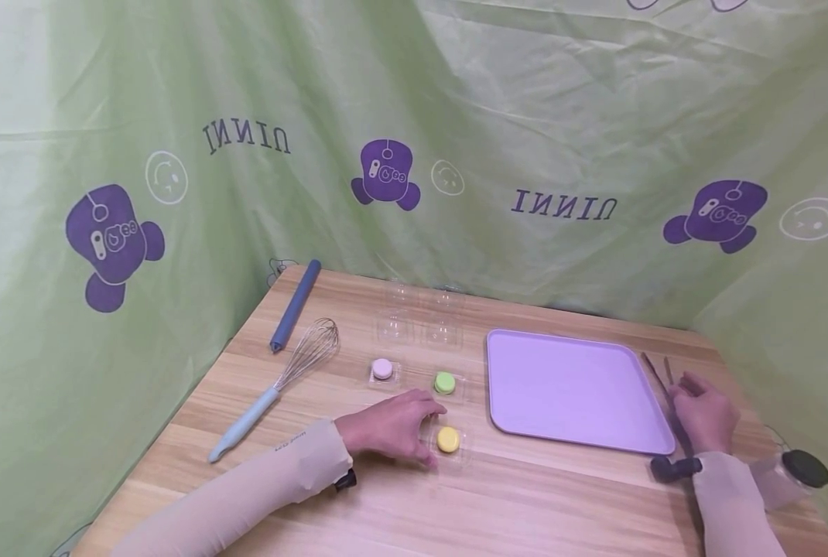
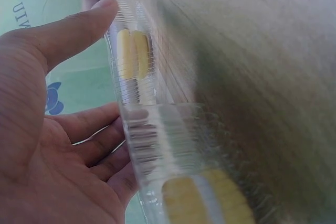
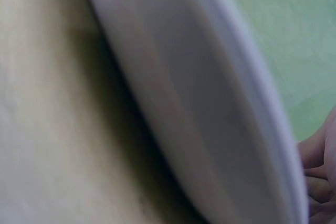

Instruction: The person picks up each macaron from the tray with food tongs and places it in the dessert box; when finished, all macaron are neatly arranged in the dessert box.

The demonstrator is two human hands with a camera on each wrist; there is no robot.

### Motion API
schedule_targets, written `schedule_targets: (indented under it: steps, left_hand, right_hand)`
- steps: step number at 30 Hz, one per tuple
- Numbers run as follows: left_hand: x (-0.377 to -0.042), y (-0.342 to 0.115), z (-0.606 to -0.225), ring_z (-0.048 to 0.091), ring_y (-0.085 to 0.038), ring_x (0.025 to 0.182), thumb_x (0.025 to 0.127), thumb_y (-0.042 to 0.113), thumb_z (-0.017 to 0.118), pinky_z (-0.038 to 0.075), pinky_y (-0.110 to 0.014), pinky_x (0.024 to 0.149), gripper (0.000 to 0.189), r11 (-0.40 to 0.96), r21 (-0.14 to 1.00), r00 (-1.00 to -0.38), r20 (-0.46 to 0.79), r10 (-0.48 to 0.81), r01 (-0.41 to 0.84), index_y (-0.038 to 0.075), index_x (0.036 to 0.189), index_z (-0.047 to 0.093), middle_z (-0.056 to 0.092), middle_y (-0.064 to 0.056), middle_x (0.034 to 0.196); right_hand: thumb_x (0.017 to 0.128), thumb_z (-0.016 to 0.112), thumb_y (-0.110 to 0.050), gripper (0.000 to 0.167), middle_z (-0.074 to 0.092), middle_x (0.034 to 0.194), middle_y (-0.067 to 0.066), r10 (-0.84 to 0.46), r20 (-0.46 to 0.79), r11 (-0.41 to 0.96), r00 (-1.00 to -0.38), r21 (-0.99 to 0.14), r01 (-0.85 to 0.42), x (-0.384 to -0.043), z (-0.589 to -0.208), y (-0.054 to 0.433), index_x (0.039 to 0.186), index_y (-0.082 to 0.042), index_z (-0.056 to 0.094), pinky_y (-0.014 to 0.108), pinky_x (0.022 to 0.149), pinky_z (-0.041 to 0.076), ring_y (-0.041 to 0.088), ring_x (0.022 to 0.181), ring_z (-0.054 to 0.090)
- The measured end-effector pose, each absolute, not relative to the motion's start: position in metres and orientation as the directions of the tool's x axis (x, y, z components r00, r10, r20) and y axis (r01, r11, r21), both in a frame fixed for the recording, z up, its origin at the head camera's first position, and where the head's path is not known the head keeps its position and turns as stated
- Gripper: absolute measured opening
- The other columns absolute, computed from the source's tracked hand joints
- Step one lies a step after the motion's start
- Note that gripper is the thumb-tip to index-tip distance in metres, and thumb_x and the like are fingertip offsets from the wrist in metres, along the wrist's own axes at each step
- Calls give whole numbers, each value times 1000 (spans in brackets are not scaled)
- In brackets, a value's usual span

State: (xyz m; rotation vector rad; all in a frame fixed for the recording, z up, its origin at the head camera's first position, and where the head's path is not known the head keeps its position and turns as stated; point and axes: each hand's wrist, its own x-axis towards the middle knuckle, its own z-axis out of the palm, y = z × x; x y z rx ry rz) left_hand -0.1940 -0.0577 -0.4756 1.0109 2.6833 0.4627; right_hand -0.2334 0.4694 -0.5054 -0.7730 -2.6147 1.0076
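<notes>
Lower centre: round yellow macaron on clear plastic holder | left hand spread wide beside macaron | lower right: right hand at slim dark two-pronged tool, grip unclear | step: seemingly positioning; next likely needs gentle finger closing

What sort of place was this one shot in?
Probably a makeshift filming corner dressed for baking rather than a real kitchen: a printed green curtain hangs around the wood-grain table, which holds a whisk and a yellow macaron.
</notes>
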Motion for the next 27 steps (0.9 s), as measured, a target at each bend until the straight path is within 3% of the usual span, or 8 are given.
schedule_targets:
  steps: [7, 12, 15, 20, 27]
  left_hand:
    - [-194, -56, -477, 49, -21, 141, 73, 53, 85, 43, -38, 120, 90, 714, 370, -736, -106, 668, 595, 13, 147, 51, 53, -6, 151]
    - [-194, -58, -472, 45, -24, 144, 73, 54, 86, 41, -41, 121, 96, 714, 412, -759, -76, 646, 567, 12, 150, 48, 50, -9, 154]
    - [-197, -64, -463, 46, -27, 144, 73, 55, 85, 42, -45, 121, 95, 708, 453, -780, -45, 625, 541, 11, 149, 49, 49, -9, 155]
    - [-212, -89, -428, 51, -26, 140, 79, 56, 79, 42, -47, 120, 87, 679, 563, -838, 44, 545, 471, 13, 148, 49, 53, -4, 151]
    - [-255, -130, -365, 44, -28, 146, 79, 58, 78, 36, -54, 123, 88, 578, 736, -923, 169, 345, 351, 19, 151, 45, 48, -2, 156]
  right_hand:
    - [101, 51, -33, 61, 46, 154, 20, 539, 50, 604, -841, -719, 344, -231, -495, 462, 155, -9, 37, 59, 119, 33, 47, 141, 44]
    - [103, 48, -38, 64, 35, 164, 14, 566, 72, 544, -821, -781, 306, -232, -476, 448, 159, -14, 30, 59, 122, 31, 44, 149, 36]
    - [103, 51, -38, 65, 29, 168, 6, 599, 110, 487, -793, -837, 251, -233, -461, 434, 161, -20, 27, 53, 127, 27, 36, 153, 30]
    - [101, 58, -34, 65, 31, 167, -4, 610, 242, 460, -755, -884, 88, -238, -424, 396, 158, -30, 29, 38, 129, 29, 21, 153, 33]
    - [98, 62, -18, 67, 36, 162, -1, 474, 437, 441, -764, -869, -223, -253, -375, 326, 157, -24, 31, 19, 125, 29, 9, 150, 34]
